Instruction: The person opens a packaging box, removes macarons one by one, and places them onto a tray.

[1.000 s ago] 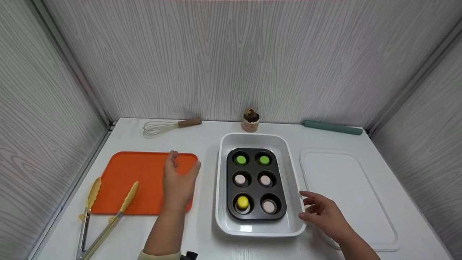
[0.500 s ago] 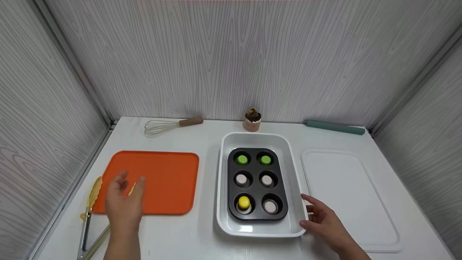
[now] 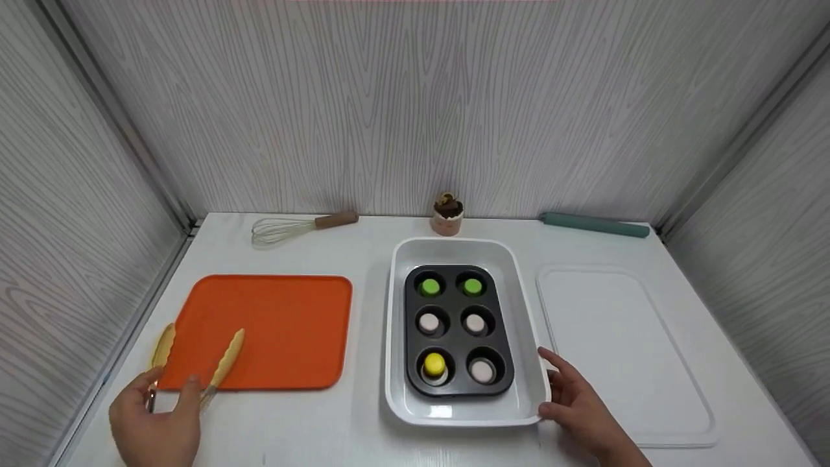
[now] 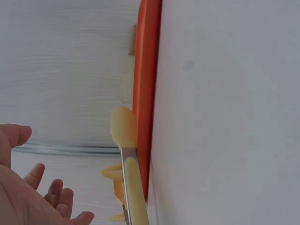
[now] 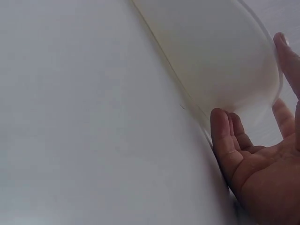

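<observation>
My left hand [image 3: 155, 418] is over the handles of the metal tongs [image 3: 227, 360], fingers and thumb spread apart. In the left wrist view, a gap shows between that hand [image 4: 35, 192] and the tongs [image 4: 133, 187], whose yellow scalloped tips lie spread. My right hand [image 3: 580, 405] holds the near right corner of a deep white tray [image 3: 467, 415], with index finger and thumb at its rim and the other fingers bent against its outer side. Inside the tray sits a black muffin pan [image 3: 454, 344] with several small round green, white and yellow pieces in its cups.
An orange board [image 3: 292, 337] lies left of the tray, under one tong tip. A flat white lid [image 3: 622, 350] lies to the right. At the back are a whisk [image 3: 305, 227], a small cupcake-like figure [image 3: 447, 215] and a green rolling pin [image 3: 595, 224].
My left hand has moved from over the orange board's right side leftward and toward me, over the tongs' handles. My right hand stays at the tray's corner, its thumb and fingers closer against it.
</observation>
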Action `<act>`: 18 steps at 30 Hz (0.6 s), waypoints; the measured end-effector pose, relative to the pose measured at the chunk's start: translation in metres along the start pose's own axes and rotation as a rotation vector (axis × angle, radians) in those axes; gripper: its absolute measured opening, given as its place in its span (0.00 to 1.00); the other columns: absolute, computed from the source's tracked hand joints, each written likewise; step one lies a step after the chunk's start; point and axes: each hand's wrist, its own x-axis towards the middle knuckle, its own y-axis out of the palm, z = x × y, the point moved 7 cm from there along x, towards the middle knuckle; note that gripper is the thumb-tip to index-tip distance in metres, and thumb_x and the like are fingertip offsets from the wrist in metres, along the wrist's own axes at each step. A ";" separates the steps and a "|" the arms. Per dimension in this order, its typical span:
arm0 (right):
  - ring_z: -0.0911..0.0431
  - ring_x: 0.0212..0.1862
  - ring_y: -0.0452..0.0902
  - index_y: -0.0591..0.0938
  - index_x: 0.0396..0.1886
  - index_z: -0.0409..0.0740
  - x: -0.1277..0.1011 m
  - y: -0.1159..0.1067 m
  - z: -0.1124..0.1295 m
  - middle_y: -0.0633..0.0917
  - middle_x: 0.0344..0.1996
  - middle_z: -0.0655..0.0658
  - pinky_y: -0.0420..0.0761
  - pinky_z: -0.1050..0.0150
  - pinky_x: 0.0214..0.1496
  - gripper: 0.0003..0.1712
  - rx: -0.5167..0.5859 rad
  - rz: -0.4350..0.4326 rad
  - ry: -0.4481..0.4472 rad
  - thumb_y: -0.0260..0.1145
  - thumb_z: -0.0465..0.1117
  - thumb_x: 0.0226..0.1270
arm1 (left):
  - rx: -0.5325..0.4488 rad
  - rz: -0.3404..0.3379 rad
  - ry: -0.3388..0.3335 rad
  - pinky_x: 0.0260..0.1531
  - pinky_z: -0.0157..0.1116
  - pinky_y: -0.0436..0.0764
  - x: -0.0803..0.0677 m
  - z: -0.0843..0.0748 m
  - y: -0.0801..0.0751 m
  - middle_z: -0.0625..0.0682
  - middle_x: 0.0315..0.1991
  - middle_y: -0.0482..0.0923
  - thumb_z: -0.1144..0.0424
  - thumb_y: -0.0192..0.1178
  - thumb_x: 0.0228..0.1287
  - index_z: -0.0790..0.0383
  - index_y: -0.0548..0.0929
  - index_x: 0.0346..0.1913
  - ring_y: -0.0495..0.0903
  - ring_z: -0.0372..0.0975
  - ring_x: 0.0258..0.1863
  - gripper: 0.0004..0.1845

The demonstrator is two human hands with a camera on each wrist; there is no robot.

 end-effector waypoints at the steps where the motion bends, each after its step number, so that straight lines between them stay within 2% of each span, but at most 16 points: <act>1: 0.47 0.59 0.82 0.51 0.85 0.37 0.000 0.000 0.000 0.74 0.66 0.26 0.85 0.56 0.58 0.56 -0.003 0.002 -0.005 0.74 0.26 0.66 | 0.011 -0.015 -0.008 0.73 0.60 0.57 0.002 0.004 -0.004 0.70 0.77 0.58 0.61 0.66 0.70 0.72 0.69 0.73 0.55 0.62 0.77 0.34; 2: 0.47 0.60 0.82 0.51 0.85 0.37 0.000 0.001 0.000 0.74 0.66 0.26 0.85 0.56 0.58 0.55 0.002 0.005 -0.010 0.74 0.26 0.66 | 0.027 -0.024 -0.018 0.74 0.63 0.54 0.004 0.008 -0.007 0.71 0.77 0.56 0.61 0.66 0.69 0.73 0.67 0.73 0.53 0.63 0.78 0.35; 4: 0.48 0.60 0.81 0.50 0.85 0.37 -0.001 0.002 0.000 0.73 0.67 0.25 0.85 0.56 0.58 0.55 0.007 0.011 -0.011 0.73 0.25 0.67 | 0.068 -0.037 -0.024 0.70 0.64 0.55 0.008 0.016 -0.012 0.73 0.76 0.56 0.58 0.68 0.66 0.73 0.64 0.74 0.53 0.66 0.76 0.40; 5: 0.48 0.60 0.81 0.49 0.85 0.36 -0.001 0.002 0.000 0.72 0.67 0.25 0.85 0.56 0.58 0.56 0.005 0.014 -0.008 0.73 0.25 0.67 | 0.103 -0.024 -0.052 0.69 0.65 0.56 0.010 0.021 -0.013 0.73 0.77 0.54 0.56 0.69 0.65 0.72 0.62 0.76 0.53 0.67 0.76 0.43; 7: 0.48 0.60 0.81 0.49 0.85 0.36 0.000 0.004 0.000 0.71 0.68 0.24 0.85 0.56 0.58 0.55 0.004 0.022 -0.003 0.72 0.25 0.68 | 0.143 0.003 -0.066 0.70 0.66 0.56 0.013 0.031 -0.013 0.75 0.77 0.53 0.53 0.72 0.63 0.72 0.57 0.79 0.54 0.69 0.75 0.50; 12: 0.47 0.62 0.80 0.49 0.86 0.38 0.001 0.005 0.000 0.70 0.70 0.23 0.84 0.57 0.60 0.55 0.005 0.036 -0.003 0.72 0.27 0.69 | 0.234 0.163 -0.106 0.72 0.70 0.51 0.023 0.048 -0.004 0.75 0.82 0.41 0.44 0.75 0.60 0.69 0.43 0.84 0.47 0.72 0.78 0.65; 18: 0.48 0.63 0.80 0.48 0.86 0.39 -0.002 0.004 -0.003 0.70 0.69 0.23 0.83 0.57 0.61 0.55 0.028 0.032 0.006 0.71 0.26 0.69 | 0.285 0.323 -0.185 0.72 0.71 0.49 0.035 0.056 0.008 0.79 0.80 0.39 0.44 0.75 0.60 0.76 0.34 0.82 0.42 0.75 0.78 0.70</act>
